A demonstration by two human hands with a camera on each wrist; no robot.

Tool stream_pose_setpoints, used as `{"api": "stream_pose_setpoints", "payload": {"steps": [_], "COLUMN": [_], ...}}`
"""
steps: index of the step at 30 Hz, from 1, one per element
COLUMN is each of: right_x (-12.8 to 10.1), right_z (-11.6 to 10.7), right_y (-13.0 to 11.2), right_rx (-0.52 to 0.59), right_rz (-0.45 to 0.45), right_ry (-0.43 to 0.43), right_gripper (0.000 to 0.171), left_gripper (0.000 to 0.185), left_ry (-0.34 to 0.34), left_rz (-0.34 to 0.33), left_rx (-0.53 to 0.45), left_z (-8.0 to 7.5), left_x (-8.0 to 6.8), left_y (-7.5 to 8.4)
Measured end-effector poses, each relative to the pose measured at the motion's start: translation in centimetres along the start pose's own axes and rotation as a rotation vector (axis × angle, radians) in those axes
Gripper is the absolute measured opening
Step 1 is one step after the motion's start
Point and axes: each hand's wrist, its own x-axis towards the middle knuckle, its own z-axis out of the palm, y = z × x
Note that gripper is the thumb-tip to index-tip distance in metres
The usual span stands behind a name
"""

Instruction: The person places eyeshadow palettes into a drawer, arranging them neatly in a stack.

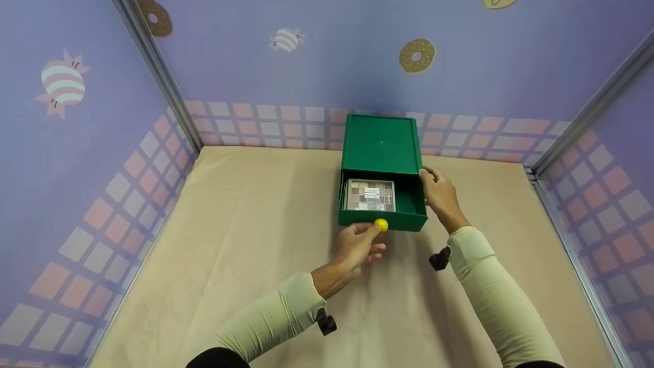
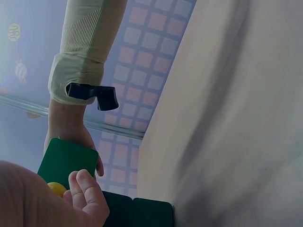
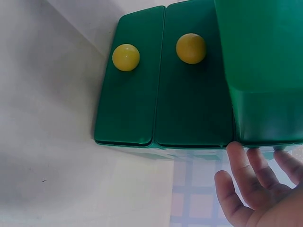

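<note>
A green drawer cabinet stands against the back wall with its top drawer pulled out. Inside the drawer, toward the left, lies a flat makeup palette with a grid of muted coloured squares and a white label. My left hand pinches the drawer's round yellow knob between thumb and forefinger, the other fingers held loosely below. At the cabinet's right side, my right hand touches the front edge with its fingertips; the right wrist view shows those fingers extended against the side.
Below the pulled-out drawer, two more drawers with yellow knobs are closed. Beige cloth covers the table. Patterned purple walls enclose the back and both sides, with metal rails at the corners.
</note>
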Motion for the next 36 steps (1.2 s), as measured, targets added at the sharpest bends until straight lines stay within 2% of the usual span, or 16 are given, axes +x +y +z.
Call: {"api": "stream_pose_setpoints", "payload": {"steps": [16,26,36], "right_x": [0.2,0.3,0.6], "right_z": [0.0,-0.4,-0.4], "right_y": [-0.1,-0.1,-0.2], "right_rx": [-0.031,-0.056,-0.040], "right_rz": [-0.012,-0.023,0.008], "right_ry": [0.031,0.010,0.002], "right_gripper": [0.060,0.062,0.057], "left_gripper": [0.026,0.026,0.024], "left_ry": [0.044,0.104,0.150], "left_rz": [0.043,0.062,0.075], "left_rx": [0.019,0.049,0.073], "left_z": [0.9,1.6,2.5], "left_x": [4.2,6.2,7.9], "left_y": [1.9,2.8,3.4]}}
